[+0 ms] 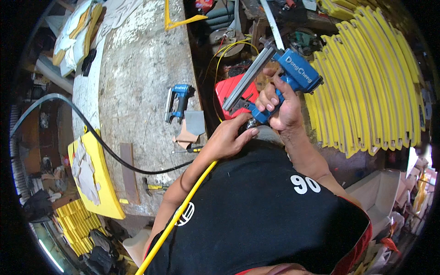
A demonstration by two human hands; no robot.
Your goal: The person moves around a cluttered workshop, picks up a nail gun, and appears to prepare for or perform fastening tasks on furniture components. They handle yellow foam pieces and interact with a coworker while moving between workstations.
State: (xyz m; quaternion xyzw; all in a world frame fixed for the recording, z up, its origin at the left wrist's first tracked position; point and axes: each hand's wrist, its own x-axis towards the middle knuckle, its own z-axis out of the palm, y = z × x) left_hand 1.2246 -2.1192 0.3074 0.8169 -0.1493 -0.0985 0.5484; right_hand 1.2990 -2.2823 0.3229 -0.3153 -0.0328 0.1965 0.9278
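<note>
My right hand (282, 103) is wrapped round the handle of a blue pneumatic nail gun (298, 71), raised in front of my chest. The gun's long silver magazine (250, 79) slants down to the left. At the base of the handle, my left hand (233, 136) closes its fingers on a metal air hose coupling (250, 123). A yellow air hose (190, 198) runs up past my left forearm to that hand; its end is hidden there. On the worn workbench (137, 68) lies a smaller blue air stapler (178, 103), left of my hands.
A red case (231, 89) sits behind the nail gun. Yellow curved foam-edged pieces (366, 87) are stacked at right. A black hose (107, 149) crosses the bench, near a hammer (153, 187), a screwdriver (192, 150) and a yellow padded panel (103, 195).
</note>
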